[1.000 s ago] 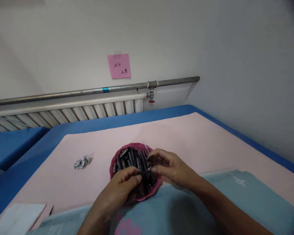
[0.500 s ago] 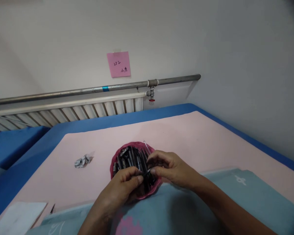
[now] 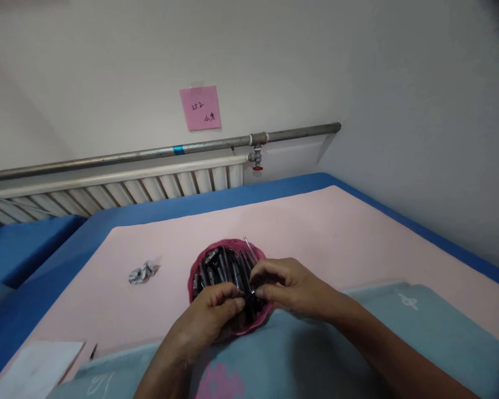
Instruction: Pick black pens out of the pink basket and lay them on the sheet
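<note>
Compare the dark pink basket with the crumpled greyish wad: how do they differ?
The basket is round and dark pink; the wad is greyish and crumpled. The basket is larger than the wad. The basket holds black pen-like items; the wad lies untouched on the pink mat.

Dim, soft light — faint shadows, upper right corner dark.
</note>
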Available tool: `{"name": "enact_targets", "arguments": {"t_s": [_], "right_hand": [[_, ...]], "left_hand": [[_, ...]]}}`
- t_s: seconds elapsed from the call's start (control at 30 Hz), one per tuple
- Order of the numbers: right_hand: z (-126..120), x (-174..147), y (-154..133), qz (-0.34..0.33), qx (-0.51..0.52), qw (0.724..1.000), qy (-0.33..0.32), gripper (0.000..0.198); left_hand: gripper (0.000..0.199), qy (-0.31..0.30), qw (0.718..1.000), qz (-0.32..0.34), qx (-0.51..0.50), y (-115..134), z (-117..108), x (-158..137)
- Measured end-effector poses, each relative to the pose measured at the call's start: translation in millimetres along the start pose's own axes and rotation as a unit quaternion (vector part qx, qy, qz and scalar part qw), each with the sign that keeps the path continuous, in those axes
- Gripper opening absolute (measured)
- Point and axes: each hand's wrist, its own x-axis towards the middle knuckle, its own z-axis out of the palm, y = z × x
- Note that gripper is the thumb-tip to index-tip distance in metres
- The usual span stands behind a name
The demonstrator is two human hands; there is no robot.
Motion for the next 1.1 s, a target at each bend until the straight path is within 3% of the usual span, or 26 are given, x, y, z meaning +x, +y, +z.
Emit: {"name": "enact_targets", "arguments": {"t_s": [0.13, 0.27, 0.43, 0.6, 0.77, 1.1], "right_hand": [[5.8, 1.2, 1.9, -0.003, 0.018, 0.999, 0.033, 0.009], [7.3, 2.5, 3.2, -0.016, 0.032, 0.997, 0.068, 0.014], [6.6, 2.5, 8.3, -0.022, 0.067, 0.996, 0.054, 0.026], [8.9, 2.3, 8.7, -0.028, 0.025, 0.998, 0.044, 0.017], [9.4, 2.5, 7.3, -0.029, 0.033, 0.998, 0.048, 0.026], [8.5, 2.8, 8.5, -0.027, 0.023, 0.998, 0.050, 0.027]], "left_hand": [[0.028, -0.003, 1.000, 0.017, -0.007, 2.7, 4.0, -2.2], [0.030, 0.037, 0.999, 0.012, -0.004, 7.0, 4.1, -4.3], [0.030, 0.037, 0.999, 0.013, 0.001, 8.2, 3.6, -4.2], [0.031, 0.026, 0.999, 0.014, 0.012, 5.5, 3.4, -2.5], [0.031, 0.030, 0.999, 0.017, 0.031, 6.4, 4.4, -2.7], [0.028, 0.032, 0.998, 0.023, 0.042, 7.9, 5.4, -2.4]]}}
